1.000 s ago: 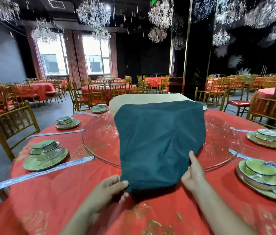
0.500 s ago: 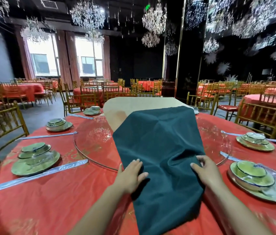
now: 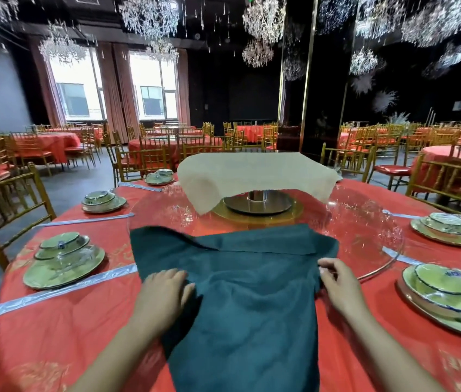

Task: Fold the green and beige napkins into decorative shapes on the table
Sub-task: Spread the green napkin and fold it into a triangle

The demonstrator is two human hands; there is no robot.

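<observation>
Two hands work a dark green cloth napkin point(image 3: 252, 306), spread at 6 o'clock on the round red-clothed table point(image 3: 68, 321), its far edge folded back over the clear glass turntable point(image 3: 365, 222). Its 9 o'clock edge is pressed by the left hand point(image 3: 164, 292), fingers flat. The right hand point(image 3: 336, 284) pinches the 3 o'clock edge. The beige cloth napkin point(image 3: 254, 174) is draped at 12 o'clock.

**One head camera, looking forward and down**

The single view comes from the person's head, above the near edge of the round table point(image 3: 82, 321). It faces forward and tilts down: the left hand point(image 3: 164, 290) and right hand point(image 3: 336, 284) enter from the bottom, close to the lens, at the green napkin point(image 3: 252, 306). The wide angle also takes in the hall behind, up to the chandeliers point(image 3: 150, 12).
</observation>
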